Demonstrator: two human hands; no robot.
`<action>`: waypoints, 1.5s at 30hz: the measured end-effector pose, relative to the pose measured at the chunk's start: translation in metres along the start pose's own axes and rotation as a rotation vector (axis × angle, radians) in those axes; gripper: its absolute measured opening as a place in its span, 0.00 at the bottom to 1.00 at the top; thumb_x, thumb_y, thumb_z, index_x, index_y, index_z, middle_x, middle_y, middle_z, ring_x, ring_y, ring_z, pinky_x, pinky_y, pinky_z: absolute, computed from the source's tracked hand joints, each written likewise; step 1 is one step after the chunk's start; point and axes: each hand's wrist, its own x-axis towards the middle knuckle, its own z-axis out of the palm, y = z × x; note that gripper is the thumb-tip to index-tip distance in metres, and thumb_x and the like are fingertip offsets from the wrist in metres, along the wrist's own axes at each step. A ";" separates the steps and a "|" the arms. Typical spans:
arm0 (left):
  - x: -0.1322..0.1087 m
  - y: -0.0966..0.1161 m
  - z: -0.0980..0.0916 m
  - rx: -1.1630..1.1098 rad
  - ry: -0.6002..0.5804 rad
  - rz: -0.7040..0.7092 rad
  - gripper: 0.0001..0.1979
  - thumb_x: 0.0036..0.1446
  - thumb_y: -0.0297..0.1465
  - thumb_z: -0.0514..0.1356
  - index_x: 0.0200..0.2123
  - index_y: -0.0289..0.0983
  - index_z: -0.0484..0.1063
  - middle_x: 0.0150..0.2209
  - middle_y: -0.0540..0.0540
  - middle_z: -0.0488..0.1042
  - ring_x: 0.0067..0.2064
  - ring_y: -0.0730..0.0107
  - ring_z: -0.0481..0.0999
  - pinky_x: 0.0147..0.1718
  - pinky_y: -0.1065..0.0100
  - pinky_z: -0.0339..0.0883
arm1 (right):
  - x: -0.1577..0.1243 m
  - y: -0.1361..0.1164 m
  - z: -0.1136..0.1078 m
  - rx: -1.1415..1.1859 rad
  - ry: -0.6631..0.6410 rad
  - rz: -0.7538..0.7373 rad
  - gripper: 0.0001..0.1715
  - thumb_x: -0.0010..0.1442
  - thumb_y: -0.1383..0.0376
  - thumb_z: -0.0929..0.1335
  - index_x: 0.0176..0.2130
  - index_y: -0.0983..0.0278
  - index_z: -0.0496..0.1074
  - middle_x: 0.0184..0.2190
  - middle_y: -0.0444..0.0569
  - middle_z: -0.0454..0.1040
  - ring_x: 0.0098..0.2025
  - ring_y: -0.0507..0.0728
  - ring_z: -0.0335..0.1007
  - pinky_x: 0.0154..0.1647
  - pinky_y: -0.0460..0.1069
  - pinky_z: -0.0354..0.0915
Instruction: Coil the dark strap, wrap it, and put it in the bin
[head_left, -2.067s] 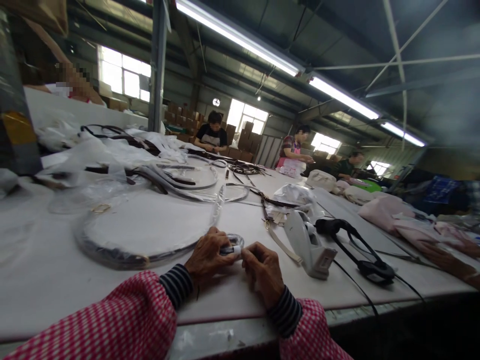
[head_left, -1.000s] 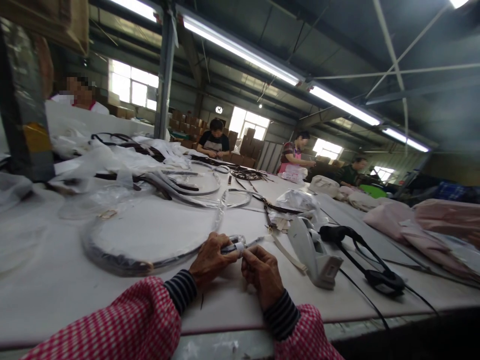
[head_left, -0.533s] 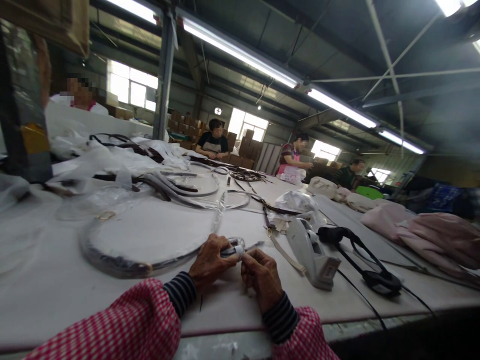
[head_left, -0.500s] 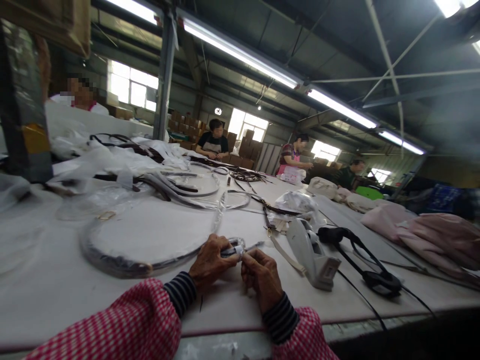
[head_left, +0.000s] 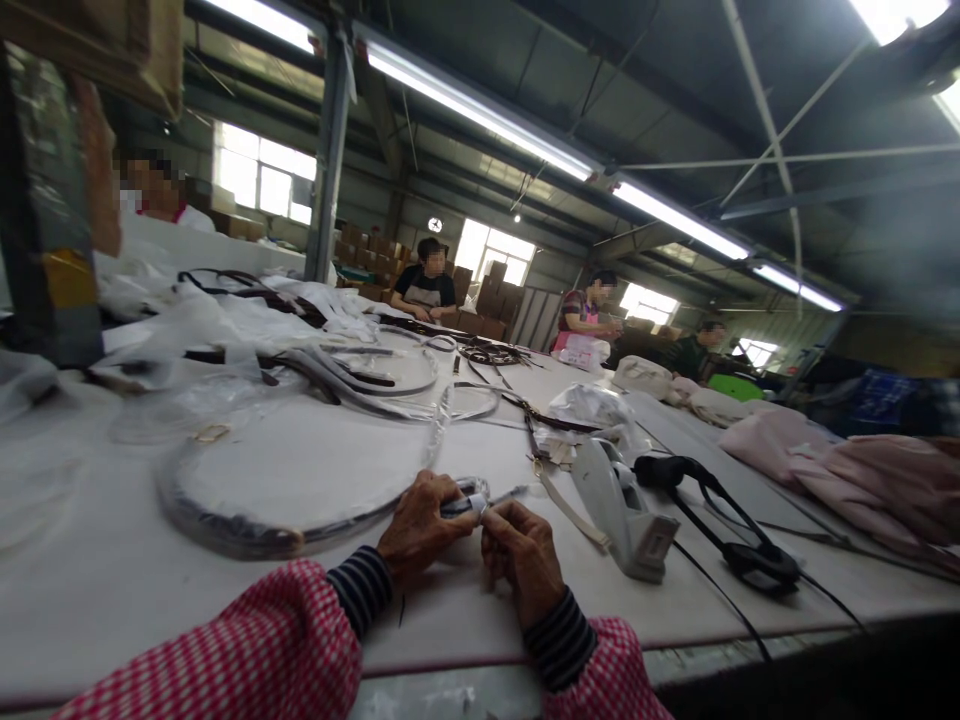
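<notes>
A dark strap in clear plastic wrap loops across the table to my hands. A gold-coloured buckle lies at the loop's far left side. My left hand is closed on the gathered wrapped strap, which bends back on itself past the fingers. Around this bundle shows a pale, shiny band. My right hand pinches thumb and forefinger together right beside the band; what lies between the fingertips is too small to make out. The two hands nearly touch.
Right of my hands stand a grey tape dispenser and a black headband-like device with a cable. Pink fabric lies farther right. More wrapped straps and plastic film spread behind. Several people are across the table.
My hands stay almost in place, with the right fingertips shifted slightly at the strap's band. The camera view has moved very little.
</notes>
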 end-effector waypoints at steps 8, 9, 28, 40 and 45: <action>0.001 -0.002 0.001 0.018 0.000 0.012 0.10 0.51 0.38 0.63 0.31 0.37 0.74 0.37 0.45 0.68 0.43 0.55 0.71 0.46 0.59 0.63 | 0.000 -0.001 0.000 -0.001 -0.015 -0.008 0.25 0.50 0.49 0.77 0.26 0.66 0.69 0.18 0.42 0.71 0.14 0.46 0.60 0.13 0.41 0.53; 0.001 -0.002 0.001 0.021 -0.002 0.009 0.10 0.52 0.38 0.63 0.31 0.37 0.74 0.37 0.45 0.69 0.43 0.55 0.71 0.46 0.59 0.63 | 0.000 -0.001 0.000 -0.003 -0.014 -0.009 0.25 0.50 0.49 0.77 0.26 0.66 0.69 0.18 0.42 0.71 0.14 0.46 0.60 0.13 0.41 0.53; 0.000 -0.004 0.001 0.017 0.007 0.018 0.12 0.51 0.40 0.63 0.30 0.37 0.74 0.37 0.45 0.69 0.41 0.57 0.71 0.45 0.60 0.64 | -0.002 -0.002 0.000 -0.011 -0.010 0.008 0.25 0.50 0.50 0.77 0.26 0.65 0.69 0.18 0.43 0.71 0.14 0.47 0.60 0.12 0.41 0.53; 0.001 -0.004 0.001 0.016 0.003 0.032 0.12 0.51 0.41 0.63 0.30 0.38 0.74 0.36 0.45 0.70 0.42 0.56 0.72 0.44 0.59 0.64 | -0.002 -0.001 0.000 0.003 -0.017 0.000 0.25 0.50 0.49 0.77 0.26 0.65 0.69 0.18 0.42 0.71 0.13 0.47 0.59 0.12 0.42 0.54; 0.000 -0.004 0.000 0.006 0.003 0.029 0.11 0.51 0.41 0.63 0.29 0.38 0.74 0.36 0.46 0.69 0.41 0.55 0.72 0.44 0.59 0.63 | -0.002 -0.002 0.000 0.000 -0.013 0.001 0.25 0.50 0.50 0.77 0.25 0.65 0.68 0.17 0.42 0.71 0.13 0.46 0.59 0.12 0.41 0.53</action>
